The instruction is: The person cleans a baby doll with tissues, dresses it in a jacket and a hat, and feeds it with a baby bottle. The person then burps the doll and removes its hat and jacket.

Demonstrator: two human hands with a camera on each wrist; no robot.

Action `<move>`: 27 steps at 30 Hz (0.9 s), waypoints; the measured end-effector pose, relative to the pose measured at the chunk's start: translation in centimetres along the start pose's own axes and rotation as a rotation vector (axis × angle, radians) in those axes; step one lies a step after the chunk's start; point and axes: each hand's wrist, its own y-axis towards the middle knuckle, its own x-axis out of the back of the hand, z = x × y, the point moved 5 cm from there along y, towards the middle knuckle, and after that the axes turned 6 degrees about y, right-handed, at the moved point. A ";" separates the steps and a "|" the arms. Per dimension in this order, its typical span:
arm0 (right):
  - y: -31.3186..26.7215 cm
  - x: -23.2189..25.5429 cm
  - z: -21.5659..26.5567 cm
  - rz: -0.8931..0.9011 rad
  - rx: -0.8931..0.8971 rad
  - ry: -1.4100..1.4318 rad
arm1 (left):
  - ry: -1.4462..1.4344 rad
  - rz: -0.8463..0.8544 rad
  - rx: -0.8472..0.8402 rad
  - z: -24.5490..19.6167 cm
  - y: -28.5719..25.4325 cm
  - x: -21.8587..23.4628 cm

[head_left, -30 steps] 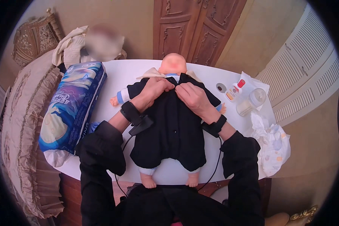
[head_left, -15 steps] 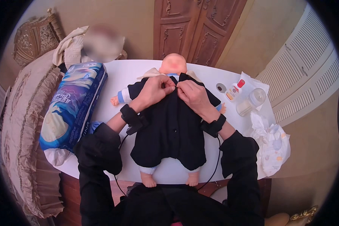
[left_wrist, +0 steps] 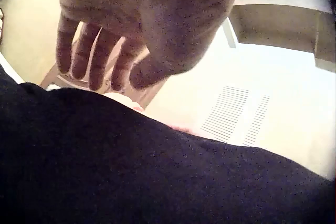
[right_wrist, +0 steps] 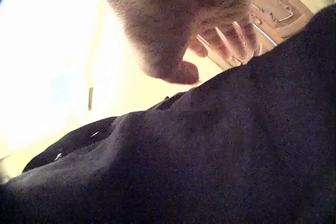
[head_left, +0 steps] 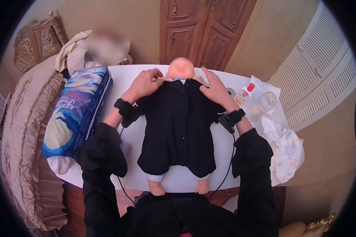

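A baby doll (head_left: 180, 68) lies on its back on the white table (head_left: 178, 184), dressed in a black buttoned garment (head_left: 174, 126) with its bare feet sticking out below. Cream cloth (head_left: 200, 80) shows at both sides of its neck. My left hand (head_left: 145, 83) is at the garment's shoulder on the left, fingers loosely bent; in the left wrist view they hang apart above the black cloth (left_wrist: 121, 166). At the opposite shoulder is my right hand (head_left: 217, 90), fingers extended and thumb near the cloth. Nothing shows between the fingers of either hand.
A large blue diaper pack (head_left: 77, 114) lies along the table's left side. On the right are a white bottle with a red cap (head_left: 246, 94), a baby bottle (head_left: 266, 103) and a crumpled diaper (head_left: 287, 154). A cable runs from each wrist camera.
Both hands were pinching the garment's front near the neck. They have let go and moved apart, the left one to the left shoulder, the right one to the right shoulder.
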 end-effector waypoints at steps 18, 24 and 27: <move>1.5 0.6 -1.1 0.108 -0.297 0.131 | -0.265 -0.007 0.223 3.9 1.5 -1.3; 1.8 2.2 1.5 0.279 -0.549 0.341 | -0.905 0.081 0.284 3.0 1.0 -1.9; 1.7 3.3 3.4 0.374 -0.220 0.038 | -0.971 0.174 0.242 2.6 1.1 -1.8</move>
